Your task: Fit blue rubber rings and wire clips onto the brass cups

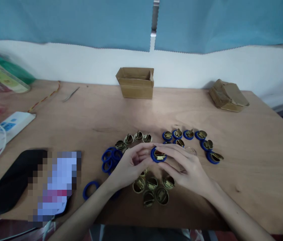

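Between my two hands is a round brass-coloured clip piece with a blue ring (159, 154) around it. My left hand (133, 164) pinches its left edge, while my right hand (181, 162) grips the right edge. Below the hands lie several bare brass clip pieces (152, 183), and more bare ones (138, 136) sit beyond the left hand. Loose blue rings (108, 159) are heaped left of my left hand, with a single blue ring (90, 190) nearer the front. Past my right hand, several clip pieces with blue rings (201, 135) form a curved row.
An open cardboard box (137, 88) stands at the back, and a crumpled cardboard box (228, 96) is at the back right. On the left are a phone (58, 187), a black flat object (16, 179), a white power strip (16, 125) and cables. Plastic packaging (8, 72) lies far left.
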`<action>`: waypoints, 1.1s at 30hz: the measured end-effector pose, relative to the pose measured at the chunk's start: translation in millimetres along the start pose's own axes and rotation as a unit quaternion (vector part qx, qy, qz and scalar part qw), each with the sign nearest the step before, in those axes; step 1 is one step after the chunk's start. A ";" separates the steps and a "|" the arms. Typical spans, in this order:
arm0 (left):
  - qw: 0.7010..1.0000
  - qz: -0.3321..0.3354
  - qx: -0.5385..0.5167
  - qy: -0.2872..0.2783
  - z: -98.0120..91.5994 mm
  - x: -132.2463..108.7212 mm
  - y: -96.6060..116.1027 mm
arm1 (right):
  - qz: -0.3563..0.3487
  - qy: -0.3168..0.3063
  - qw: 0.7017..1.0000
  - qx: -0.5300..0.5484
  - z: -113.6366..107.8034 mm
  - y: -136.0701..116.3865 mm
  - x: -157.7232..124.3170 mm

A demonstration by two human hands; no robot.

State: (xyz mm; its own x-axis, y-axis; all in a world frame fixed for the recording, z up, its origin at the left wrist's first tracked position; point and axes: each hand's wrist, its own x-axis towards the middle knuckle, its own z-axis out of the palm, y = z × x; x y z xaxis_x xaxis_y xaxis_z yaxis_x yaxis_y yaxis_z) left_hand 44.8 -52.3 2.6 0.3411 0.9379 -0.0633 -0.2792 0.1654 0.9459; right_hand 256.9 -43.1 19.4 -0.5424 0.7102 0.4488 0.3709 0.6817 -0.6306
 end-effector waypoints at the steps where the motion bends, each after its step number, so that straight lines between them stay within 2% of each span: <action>1: 1.000 0.000 -0.002 -0.003 -0.1 -0.7 0.8 | 0.012 0.002 1.000 -0.004 0.6 1.1 -0.7; 9: 1.000 -0.016 0.010 0.020 0.7 -0.2 -3.2 | 0.064 -0.019 0.998 0.003 2.6 1.6 -2.5; 12: 1.000 -0.003 -0.006 0.024 -0.2 -0.7 -1.4 | 0.117 -0.008 0.990 0.078 -3.0 0.7 -0.7; 15: 0.999 0.006 -0.010 0.043 -2.0 -1.8 0.1 | 0.196 0.017 0.967 0.163 -4.5 4.5 0.0; 18: 0.999 0.017 -0.003 0.042 -3.2 -2.3 -0.8 | 0.253 -0.013 0.936 0.246 2.0 9.6 -0.4; 21: 0.999 0.035 0.015 0.039 -3.5 -1.9 -3.9 | 0.266 -0.054 0.895 0.353 11.7 10.7 -0.8; 23: 0.997 0.051 0.042 0.046 -3.5 -1.6 -6.4 | 0.261 -0.049 0.885 0.383 16.6 9.3 -0.9; 27: 0.993 0.064 0.082 0.057 -2.5 -1.6 -9.5 | 0.253 -0.011 0.892 0.375 22.7 5.9 -1.4; 33: 0.997 0.030 0.053 0.051 0.6 -1.8 -6.4 | 0.236 0.033 0.911 0.337 27.0 4.7 -2.8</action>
State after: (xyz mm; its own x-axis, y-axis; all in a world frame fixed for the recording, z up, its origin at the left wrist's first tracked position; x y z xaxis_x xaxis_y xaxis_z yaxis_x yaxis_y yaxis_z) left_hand 46.6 -55.3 -3.1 0.2312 0.9723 -0.0327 -0.1982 0.0800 0.9769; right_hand 239.8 -46.6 -1.8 -0.3872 0.9207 0.0498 -0.0079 0.0507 -0.9987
